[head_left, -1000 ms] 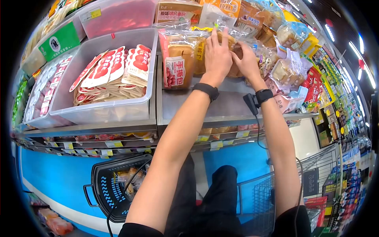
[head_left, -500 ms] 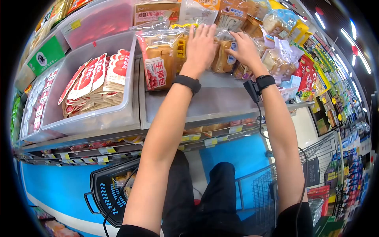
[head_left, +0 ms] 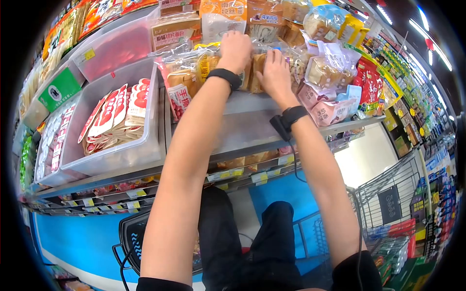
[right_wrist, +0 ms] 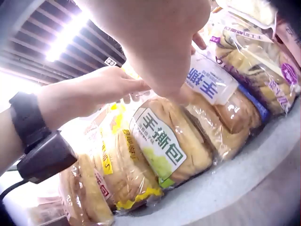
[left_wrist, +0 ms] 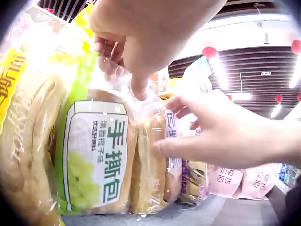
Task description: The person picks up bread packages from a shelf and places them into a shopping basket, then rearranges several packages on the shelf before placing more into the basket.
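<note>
Curled now, straighter before, my left hand [head_left: 236,51] pinches the green-labelled bag [left_wrist: 96,155] up top; my right hand [head_left: 275,77], loosely spread, should touch the blue-lettered bag [right_wrist: 233,113] only lightly.

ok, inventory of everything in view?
Green-label bread: one, tan, front row
Blue-label bread: one, tan, right of green
Yellow-label bread: one, tan, left of green
Red-label bread: one, tan, leftmost
Tubs: at least three, clear, left
Flat packets: many, red/white, in one tub
Sign: one, green, upper left
Basket: one, black, lower left
Cart: one, grey, lower right
Other packs: uncountable, mixed, on shelves
Left hand: one, bare, gripping green-label bread
Right hand: one, bare, by blue-label bread
Wristbands: two, black, wrists
</note>
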`<action>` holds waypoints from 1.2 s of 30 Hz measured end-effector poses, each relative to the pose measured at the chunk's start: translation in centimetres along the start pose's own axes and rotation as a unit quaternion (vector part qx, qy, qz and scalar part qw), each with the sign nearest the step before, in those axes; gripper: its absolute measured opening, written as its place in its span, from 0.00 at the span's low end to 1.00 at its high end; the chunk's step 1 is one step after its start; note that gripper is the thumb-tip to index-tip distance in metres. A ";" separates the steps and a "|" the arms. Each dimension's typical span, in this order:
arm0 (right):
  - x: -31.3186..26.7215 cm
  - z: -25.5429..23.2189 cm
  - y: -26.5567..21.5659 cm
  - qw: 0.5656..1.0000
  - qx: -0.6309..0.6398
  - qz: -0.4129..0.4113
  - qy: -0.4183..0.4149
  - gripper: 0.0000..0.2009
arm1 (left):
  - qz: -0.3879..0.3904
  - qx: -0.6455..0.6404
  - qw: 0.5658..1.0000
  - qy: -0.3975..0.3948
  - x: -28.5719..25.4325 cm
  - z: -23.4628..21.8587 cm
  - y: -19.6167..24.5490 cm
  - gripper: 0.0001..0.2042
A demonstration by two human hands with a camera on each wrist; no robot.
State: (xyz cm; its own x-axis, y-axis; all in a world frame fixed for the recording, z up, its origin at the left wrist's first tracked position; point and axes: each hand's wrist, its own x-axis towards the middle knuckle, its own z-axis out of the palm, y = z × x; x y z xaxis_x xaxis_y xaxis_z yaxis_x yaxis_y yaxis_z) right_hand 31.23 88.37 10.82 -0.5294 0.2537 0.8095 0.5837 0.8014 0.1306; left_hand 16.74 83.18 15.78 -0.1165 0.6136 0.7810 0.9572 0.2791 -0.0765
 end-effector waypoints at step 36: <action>4.9 0.5 -4.1 0.960 0.206 0.011 -0.189 0.33 | 0.016 0.133 0.983 -0.122 -2.7 -4.3 -6.0 0.10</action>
State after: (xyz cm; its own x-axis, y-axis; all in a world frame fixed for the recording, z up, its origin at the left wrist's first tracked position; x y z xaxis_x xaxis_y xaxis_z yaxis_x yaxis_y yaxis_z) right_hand 25.91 86.64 13.98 -0.7506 0.3900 0.5334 0.3462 0.9197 -0.1853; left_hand 12.43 76.73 16.80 -0.1792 0.7755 0.6053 0.8620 0.4203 -0.2833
